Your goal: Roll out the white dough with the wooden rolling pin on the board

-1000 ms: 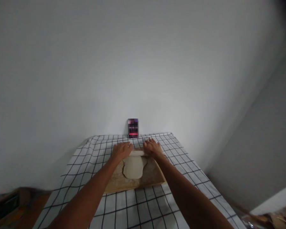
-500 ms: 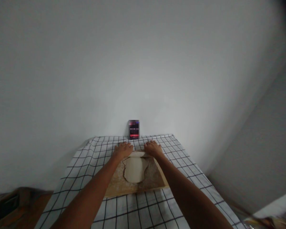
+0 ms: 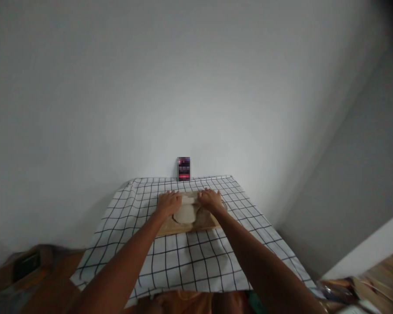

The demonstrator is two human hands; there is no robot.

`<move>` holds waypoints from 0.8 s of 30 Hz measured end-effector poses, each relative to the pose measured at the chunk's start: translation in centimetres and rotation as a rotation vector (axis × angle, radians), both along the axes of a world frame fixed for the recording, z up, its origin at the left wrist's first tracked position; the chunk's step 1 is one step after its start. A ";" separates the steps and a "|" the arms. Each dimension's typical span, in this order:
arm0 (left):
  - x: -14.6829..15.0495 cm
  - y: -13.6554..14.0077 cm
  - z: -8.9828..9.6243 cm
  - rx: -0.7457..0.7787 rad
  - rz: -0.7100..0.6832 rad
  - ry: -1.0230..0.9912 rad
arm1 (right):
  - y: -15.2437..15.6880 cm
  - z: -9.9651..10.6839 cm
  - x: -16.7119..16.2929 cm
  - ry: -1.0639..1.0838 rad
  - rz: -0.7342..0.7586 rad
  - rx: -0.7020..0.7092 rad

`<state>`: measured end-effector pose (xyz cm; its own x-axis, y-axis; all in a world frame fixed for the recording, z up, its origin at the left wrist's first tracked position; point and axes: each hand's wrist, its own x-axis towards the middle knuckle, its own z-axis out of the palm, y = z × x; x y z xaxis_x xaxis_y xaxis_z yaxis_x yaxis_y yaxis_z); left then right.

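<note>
A pale rolling pin [image 3: 190,200] lies crosswise over a flat sheet of dough [image 3: 185,214]. My left hand [image 3: 169,203] is closed over the pin's left end, and my right hand [image 3: 210,199] over its right end. Both hands hide the pin's ends. Beneath the dough is a wooden board [image 3: 174,227] with a dusting that looks like flour. The near part of the dough shows on my side of the pin, with a rounded edge; a strip of board is visible beyond the pin.
A white tablecloth with black grid lines [image 3: 196,266] covers the table. At its far edge a dark, pixelated upright object [image 3: 184,169] leans near the wall [image 3: 196,87]. A brown box-like thing [image 3: 28,266] is low on the left; blurred items [image 3: 340,290] lie low on the right.
The view has shifted, so the table's near edge now shows and the board appears higher and smaller. The pin lies nearer over the dough, with more board visible beyond it.
</note>
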<state>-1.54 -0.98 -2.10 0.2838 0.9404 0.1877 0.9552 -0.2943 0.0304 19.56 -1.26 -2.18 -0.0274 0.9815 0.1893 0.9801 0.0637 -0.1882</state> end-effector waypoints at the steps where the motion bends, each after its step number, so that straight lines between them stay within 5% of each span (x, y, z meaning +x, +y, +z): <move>1: 0.0 -0.6 0.0 0.007 -0.014 0.001 | -0.7 0.1 0.0 -0.016 0.003 0.020; 13: -1.1 -5.1 -0.6 -0.004 -0.103 -0.083 | -5.9 1.3 -0.2 -0.108 0.047 -0.025; 24: -0.2 -2.0 0.2 0.094 -0.117 -0.122 | -2.2 0.5 -0.5 -0.025 0.031 0.103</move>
